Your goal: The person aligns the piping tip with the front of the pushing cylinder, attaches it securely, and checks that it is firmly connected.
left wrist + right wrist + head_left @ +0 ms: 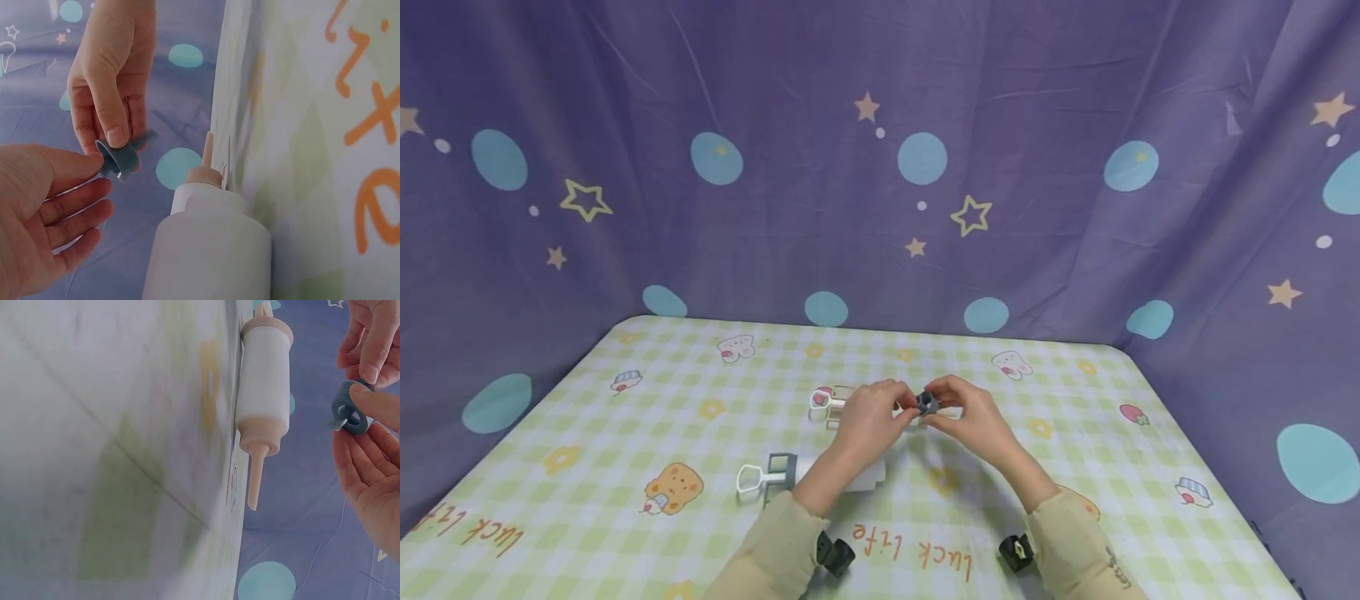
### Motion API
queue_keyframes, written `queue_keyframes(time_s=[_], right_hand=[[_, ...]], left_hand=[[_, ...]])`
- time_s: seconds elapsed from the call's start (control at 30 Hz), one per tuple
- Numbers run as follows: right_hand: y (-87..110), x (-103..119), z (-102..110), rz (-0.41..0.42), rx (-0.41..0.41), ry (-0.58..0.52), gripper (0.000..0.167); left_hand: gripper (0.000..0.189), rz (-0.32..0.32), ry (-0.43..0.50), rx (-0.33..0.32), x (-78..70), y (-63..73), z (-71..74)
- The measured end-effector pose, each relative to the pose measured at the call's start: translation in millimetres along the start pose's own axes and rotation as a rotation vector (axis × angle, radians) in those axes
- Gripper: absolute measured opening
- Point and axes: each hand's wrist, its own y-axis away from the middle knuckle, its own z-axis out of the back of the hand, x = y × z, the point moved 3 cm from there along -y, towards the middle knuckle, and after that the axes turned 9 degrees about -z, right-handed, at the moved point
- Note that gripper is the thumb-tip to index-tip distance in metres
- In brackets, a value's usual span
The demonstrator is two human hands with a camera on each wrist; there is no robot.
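Above the table, my left hand (874,421) and right hand (973,421) meet at a small grey-blue ring-shaped part (927,403) with a hole through it. Thumb and fingers of both hands pinch it, as the left wrist view shows at the ring (122,159). A thin tab juts from the ring's edge in the right wrist view. Behind the hands lies a white syringe-like tube (265,378) with peach ends and a peach nozzle, partly hidden in the head view. Under my left forearm is a larger white tube (867,477) with a grey flange and white loop handle.
A green-and-white checked cloth (730,433) with printed figures and lettering covers the table. Purple curtains (820,225) hang behind and at both sides. Small black devices (835,554) sit at both wrists.
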Motion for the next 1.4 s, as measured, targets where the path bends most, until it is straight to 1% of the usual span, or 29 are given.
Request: queue_keyframes(time_s=[0.17,0.33,0.5,0.57,0.67,0.73,0.8,1.0,1.1,1.23,1.4], right_hand=[[0.3,-1.0,-1.3,0.002,0.002,-0.010,0.035],[0.1,-0.8,-1.3,0.008,0.003,-0.011,0.036],[0.7,-1.9,-2.2,-0.003,0.023,-0.014,0.037],[3.4,4.7,-1.6,-0.013,0.039,-0.028,0.037],[3.6,4.7,-3.1,-0.006,0.057,-0.041,0.036],[3.6,4.9,-3.8,-0.006,0.069,-0.042,0.036],[1.5,-1.9,-5.7,0.005,0.071,-0.022,0.037],[1.4,-1.0,-5.9,0.019,0.079,0.020,0.038],[1.2,0.0,-6.5,0.024,0.083,0.027,0.038],[1.6,-0.1,-8.1,0.040,0.089,0.039,0.038],[3.1,-2.5,-10.1,0.102,0.067,0.059,0.035]], left_hand=[[0.006,0.002,0.008,0.023,-0.9,1.0,0.7],[0.005,0.011,-0.003,0.064,1.9,3.5,4.2],[0.006,0.009,-0.026,0.111,7.5,10.5,9.0],[0.007,0.004,-0.023,0.129,10.5,13.7,10.5],[0.010,-0.004,-0.015,0.155,15.1,18.4,13.6],[0.012,-0.008,-0.009,0.182,17.7,21.4,15.7],[0.014,-0.016,-0.019,0.208,19.3,24.7,18.2],[0.018,-0.045,-0.067,0.288,22.9,35.6,21.9],[0.024,-0.069,-0.071,0.330,25.1,40.5,22.2],[0.032,-0.080,-0.057,0.392,27.4,45.7,23.2],[0.039,-0.065,-0.024,0.481,29.1,51.1,23.5]])
